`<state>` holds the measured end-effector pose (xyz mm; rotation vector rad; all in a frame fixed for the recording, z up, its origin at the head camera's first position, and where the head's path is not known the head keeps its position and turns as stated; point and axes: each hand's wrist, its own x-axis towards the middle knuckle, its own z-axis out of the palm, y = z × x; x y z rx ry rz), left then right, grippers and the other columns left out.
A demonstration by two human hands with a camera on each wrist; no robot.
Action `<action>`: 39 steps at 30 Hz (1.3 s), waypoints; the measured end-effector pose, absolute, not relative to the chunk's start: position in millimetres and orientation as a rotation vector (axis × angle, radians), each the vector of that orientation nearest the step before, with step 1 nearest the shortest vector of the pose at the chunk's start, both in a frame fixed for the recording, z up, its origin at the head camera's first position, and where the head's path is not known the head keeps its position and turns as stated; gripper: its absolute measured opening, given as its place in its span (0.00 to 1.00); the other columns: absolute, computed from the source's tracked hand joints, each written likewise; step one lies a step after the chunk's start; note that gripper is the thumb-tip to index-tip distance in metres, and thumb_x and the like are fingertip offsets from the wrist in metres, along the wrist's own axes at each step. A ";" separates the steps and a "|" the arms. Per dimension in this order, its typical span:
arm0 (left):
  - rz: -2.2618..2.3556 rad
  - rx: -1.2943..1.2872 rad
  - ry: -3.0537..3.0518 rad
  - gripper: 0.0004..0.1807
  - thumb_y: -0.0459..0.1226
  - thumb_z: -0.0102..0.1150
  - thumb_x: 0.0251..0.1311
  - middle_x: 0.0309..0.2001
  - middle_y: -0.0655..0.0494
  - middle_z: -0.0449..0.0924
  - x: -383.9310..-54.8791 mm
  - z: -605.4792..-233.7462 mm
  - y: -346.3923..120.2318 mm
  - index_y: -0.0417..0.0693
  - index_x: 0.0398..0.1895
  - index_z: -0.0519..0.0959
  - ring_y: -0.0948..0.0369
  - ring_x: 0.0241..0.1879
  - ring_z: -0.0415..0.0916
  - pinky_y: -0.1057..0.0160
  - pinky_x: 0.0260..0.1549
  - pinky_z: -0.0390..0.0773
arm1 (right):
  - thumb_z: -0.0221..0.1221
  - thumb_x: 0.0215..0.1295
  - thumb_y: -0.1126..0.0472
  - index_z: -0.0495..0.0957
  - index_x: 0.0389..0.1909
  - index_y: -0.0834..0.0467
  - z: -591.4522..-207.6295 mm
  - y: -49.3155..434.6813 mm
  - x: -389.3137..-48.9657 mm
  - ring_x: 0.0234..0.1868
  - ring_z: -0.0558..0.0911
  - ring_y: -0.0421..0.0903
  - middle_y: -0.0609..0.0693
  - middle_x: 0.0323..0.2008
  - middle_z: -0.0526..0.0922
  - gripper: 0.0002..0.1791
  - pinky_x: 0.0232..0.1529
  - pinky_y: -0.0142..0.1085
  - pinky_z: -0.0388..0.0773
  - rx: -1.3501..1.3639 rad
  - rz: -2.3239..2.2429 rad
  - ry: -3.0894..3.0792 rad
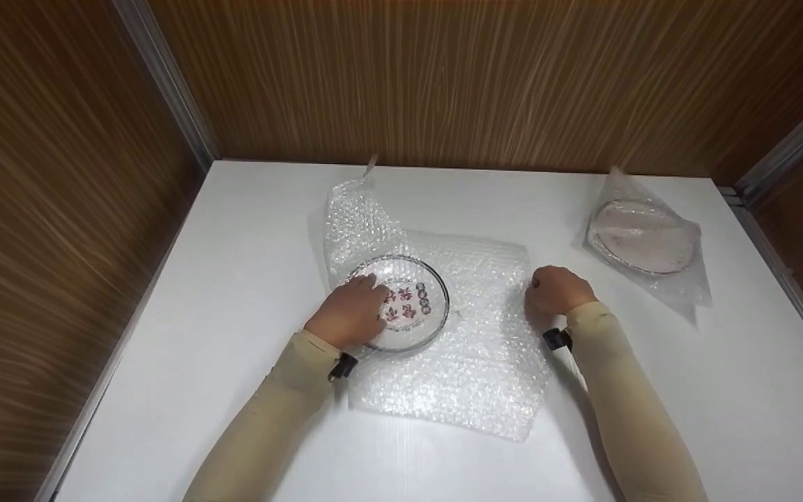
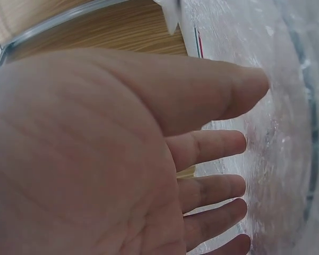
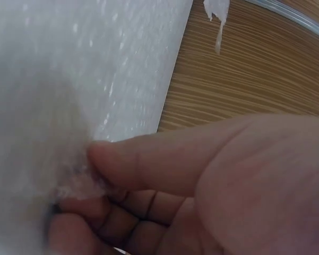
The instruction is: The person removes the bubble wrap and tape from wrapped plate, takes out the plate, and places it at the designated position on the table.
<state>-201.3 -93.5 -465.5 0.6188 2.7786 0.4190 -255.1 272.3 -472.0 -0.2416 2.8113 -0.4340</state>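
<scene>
L hand [image 2: 114, 154] atop L side of glass disc [image 1: 410, 307], R hand [image 1: 559, 291] pinching wrap [image 1: 468, 373].

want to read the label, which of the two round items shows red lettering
The round item under the left hand, on the bubble wrap; the other, back right in see-through wrapping, shows none clearly.

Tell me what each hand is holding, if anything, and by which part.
Right hand pinches the translucent bubble-wrap sheet by its right edge. Left hand grips nothing; it rests over the round, clear, dark-rimmed, red-printed glass-like lid.
</scene>
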 end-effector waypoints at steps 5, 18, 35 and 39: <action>0.437 0.598 2.740 0.31 0.35 0.57 0.64 0.75 0.31 0.61 -201.7 -465.1 -93.1 0.35 0.71 0.70 0.38 0.75 0.58 0.45 0.75 0.58 | 0.53 0.62 0.58 0.79 0.34 0.62 -472.7 275.9 -256.7 0.36 0.78 0.54 0.57 0.35 0.81 0.11 0.40 0.51 0.76 -0.208 -0.455 2.729; 0.442 0.574 2.749 0.32 0.35 0.57 0.64 0.75 0.31 0.61 -202.8 -465.7 -96.4 0.35 0.72 0.69 0.38 0.75 0.58 0.44 0.75 0.58 | 0.61 0.62 0.50 0.78 0.37 0.61 -465.8 272.1 -256.3 0.35 0.77 0.51 0.54 0.35 0.81 0.17 0.36 0.45 0.74 -0.167 -0.436 2.675; 0.436 0.580 2.743 0.31 0.34 0.58 0.64 0.75 0.31 0.62 -200.3 -461.4 -95.1 0.34 0.71 0.71 0.38 0.75 0.59 0.44 0.74 0.60 | 0.63 0.57 0.49 0.79 0.38 0.62 -462.3 275.3 -255.4 0.38 0.81 0.54 0.58 0.39 0.85 0.19 0.38 0.49 0.78 -0.131 -0.414 2.729; 0.433 0.591 2.724 0.31 0.34 0.58 0.63 0.74 0.32 0.63 -198.4 -459.8 -92.8 0.34 0.71 0.71 0.39 0.75 0.59 0.45 0.73 0.62 | 0.62 0.65 0.49 0.79 0.42 0.65 -456.9 267.1 -251.6 0.36 0.84 0.59 0.63 0.40 0.86 0.21 0.36 0.56 0.78 -0.128 -0.464 2.883</action>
